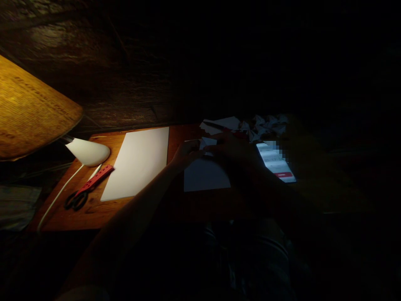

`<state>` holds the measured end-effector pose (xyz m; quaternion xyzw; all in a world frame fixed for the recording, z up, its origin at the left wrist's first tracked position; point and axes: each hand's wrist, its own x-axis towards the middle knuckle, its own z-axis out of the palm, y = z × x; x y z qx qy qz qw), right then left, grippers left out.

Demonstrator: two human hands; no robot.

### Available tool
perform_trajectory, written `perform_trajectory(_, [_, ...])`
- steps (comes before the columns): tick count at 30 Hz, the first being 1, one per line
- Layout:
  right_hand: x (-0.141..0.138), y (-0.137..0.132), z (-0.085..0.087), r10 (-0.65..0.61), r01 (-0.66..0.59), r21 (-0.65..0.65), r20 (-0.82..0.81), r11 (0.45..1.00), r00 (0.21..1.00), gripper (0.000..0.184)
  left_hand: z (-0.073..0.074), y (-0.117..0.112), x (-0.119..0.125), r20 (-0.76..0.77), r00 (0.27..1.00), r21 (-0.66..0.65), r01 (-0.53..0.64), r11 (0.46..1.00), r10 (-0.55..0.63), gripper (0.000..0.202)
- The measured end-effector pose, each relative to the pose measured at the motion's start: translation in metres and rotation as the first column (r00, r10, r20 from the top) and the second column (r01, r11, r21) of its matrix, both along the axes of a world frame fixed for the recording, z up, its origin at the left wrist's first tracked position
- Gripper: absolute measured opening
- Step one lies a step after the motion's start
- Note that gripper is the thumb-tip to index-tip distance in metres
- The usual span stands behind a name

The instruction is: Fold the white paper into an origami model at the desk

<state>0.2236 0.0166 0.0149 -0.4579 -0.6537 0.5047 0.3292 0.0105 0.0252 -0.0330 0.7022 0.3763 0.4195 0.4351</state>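
Observation:
In dim light, my left hand (184,154) and my right hand (232,149) meet over a white sheet of paper (205,177) on the table. Between them is a small folded piece of paper (209,143), its facets catching a little light. The fingers of my left hand are closed at its left side. My right hand, mostly in shadow, has its fingers at the right edge of the same piece. The exact finger placement is hard to see in the dark.
At left on the wooden table (103,217) are a shaded lamp (90,151), scissors (77,200), a red perforated strip (97,179) and white paper (140,161). Several folded paper shapes (258,125) lie at the back right, near a lit phone (272,161).

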Motion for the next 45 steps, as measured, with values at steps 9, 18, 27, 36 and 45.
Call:
perform_trajectory(9, [-0.001, -0.002, -0.002, -0.049, 0.050, -0.001, -0.088, 0.999, 0.995, 0.040, -0.001, 0.003, -0.003, 0.100, 0.990, -0.104, -0.092, 0.990, 0.103, 0.041])
perform_trajectory(18, [-0.001, 0.001, 0.000, -0.050, 0.044, 0.067, 0.094, 0.997, 0.994, 0.013, -0.005, 0.004, -0.003, -0.003, 1.000, -0.045, -0.010, 0.999, 0.010, 0.021])
perform_trajectory(27, [0.004, 0.007, -0.008, 0.024, -0.048, 0.132, 0.179, 0.990, 0.984, 0.018, -0.002, 0.001, -0.005, 0.051, 0.999, -0.007, 0.002, 1.000, -0.002, 0.040])
perform_trajectory(36, [0.005, 0.005, -0.008, -0.017, -0.071, 0.226, 0.366, 0.971, 0.930, 0.038, -0.012, 0.005, -0.007, -0.292, 0.955, 0.202, 0.009, 0.979, 0.051, 0.049])
perform_trajectory(45, [-0.002, -0.003, 0.005, -0.057, -0.213, 0.326, 0.654, 0.921, 0.754, 0.026, -0.008, 0.002, -0.009, -0.644, 0.745, 0.370, 0.103, 0.923, 0.175, 0.023])
